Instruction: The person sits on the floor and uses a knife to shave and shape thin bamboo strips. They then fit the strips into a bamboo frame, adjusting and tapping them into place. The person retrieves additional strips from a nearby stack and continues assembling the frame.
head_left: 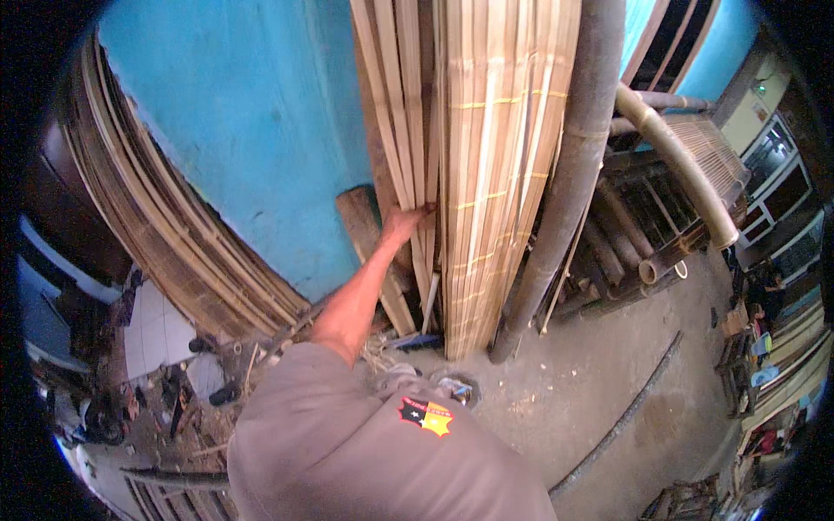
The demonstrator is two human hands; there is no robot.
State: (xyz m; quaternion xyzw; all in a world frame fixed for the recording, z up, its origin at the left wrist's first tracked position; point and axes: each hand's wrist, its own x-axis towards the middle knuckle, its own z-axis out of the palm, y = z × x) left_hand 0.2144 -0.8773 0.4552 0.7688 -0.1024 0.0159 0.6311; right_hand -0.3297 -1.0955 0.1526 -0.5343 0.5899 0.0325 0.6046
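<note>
My left hand (407,224) reaches forward and is closed around long, pale bamboo slats (414,148) that stand upright against the blue wall. Its fingertips come beside the left edge of a tall bamboo slat screen (486,174), which is tied across with yellow cord in several rows. The screen stands upright with its lower end near the floor. My right hand is not in view. A thick, grey-brown bamboo pole (569,165) leans along the screen's right side. Left of the slats, a short brown board (356,213) leans near my forearm.
Many long strips (165,208) lean against the blue wall (252,130) at left. Bamboo poles (617,234) lie stacked at right, below a curved, pale bamboo pole (682,156). A dark, thin length (621,417) lies on the floor. Debris lies at lower left.
</note>
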